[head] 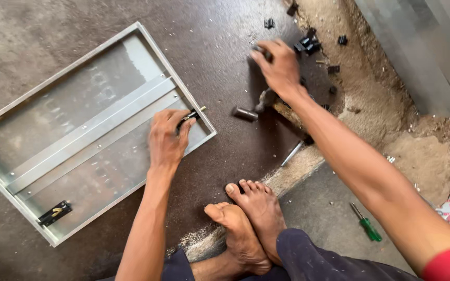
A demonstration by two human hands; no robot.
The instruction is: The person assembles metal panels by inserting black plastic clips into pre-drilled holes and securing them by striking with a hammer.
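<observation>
Aluminium frame [79, 130] lying flat; left hand [166, 140] grip closed on black corner fitting [188, 116]; right hand [279, 67] pinching small black piece [259, 50], far right.

Matt metal frame [6, 117]; rough, dusty board floor [225, 31].

My left hand [166, 140] is stretched forward with the palm down, fingers bent and pinched together at the tips. My right hand [279, 67] reaches far ahead, arm almost straight, fingers curled downward. My bare feet [246, 218] are crossed between my arms.
</observation>
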